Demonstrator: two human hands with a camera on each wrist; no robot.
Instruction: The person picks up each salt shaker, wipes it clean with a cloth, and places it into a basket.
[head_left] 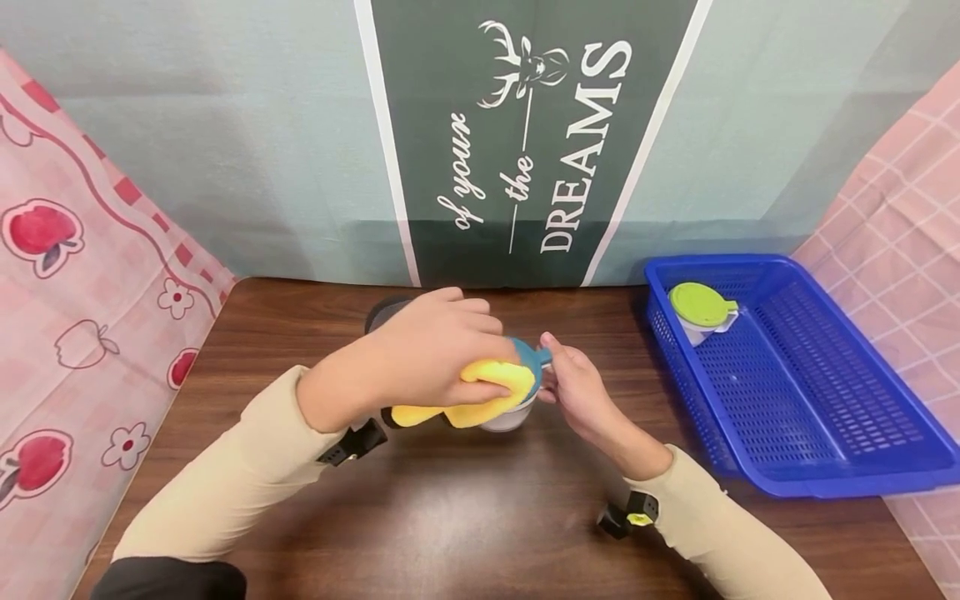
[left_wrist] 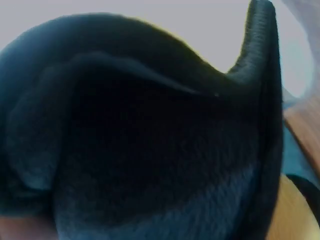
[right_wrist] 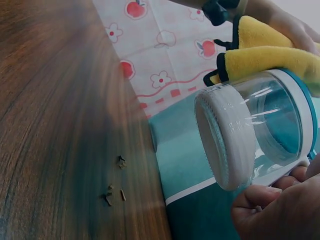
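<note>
A clear jar (right_wrist: pixel 262 117) with a white base (head_left: pixel 506 421) and a teal lid (head_left: pixel 536 358) is between the two hands, held off the tabletop with its underside showing in the right wrist view. My right hand (head_left: pixel 581 387) grips it at the handle side. From above, my left hand (head_left: pixel 442 346) holds a folded yellow cloth (head_left: pixel 495 392) against the lid and the jar's side. The cloth's dark reverse (left_wrist: pixel 160 150) fills most of the left wrist view, hiding the left fingers there.
A blue plastic basket (head_left: pixel 847 479) stands on the right of the wooden table (head_left: pixel 480 517). Inside its far left corner is a white container with a green lid (head_left: pixel 701 304). Small dark bits (right_wrist: pixel 121 161) lie on the tabletop. Printed cloths hang at the back and sides.
</note>
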